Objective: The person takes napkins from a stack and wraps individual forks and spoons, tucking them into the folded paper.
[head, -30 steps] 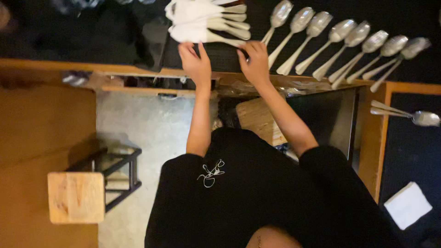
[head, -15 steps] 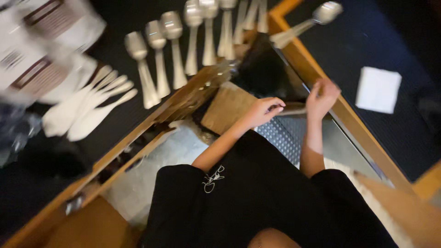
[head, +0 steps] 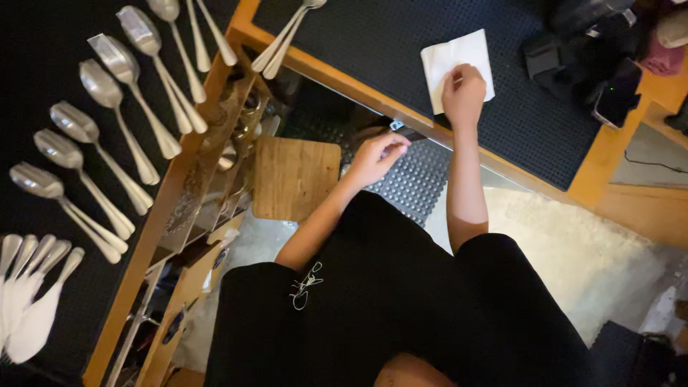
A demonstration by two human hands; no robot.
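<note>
Head view: right hand moving from counter edge onto white napkin, fingers curling, pressing napkin against dark mat, likely pinning it flat. Left hand hanging loosely curled, gripping nothing, near wooden board. Metal spoons lying in row, well left of fingers. No containers showing.

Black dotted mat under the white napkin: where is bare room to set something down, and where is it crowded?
The black mat lies bare between the pair of spoons at its left end and the white napkin under the right hand, and below the napkin toward the wooden edge. Its upper right is crowded with dark gear and a phone. The left hand hangs off the mat.
</note>
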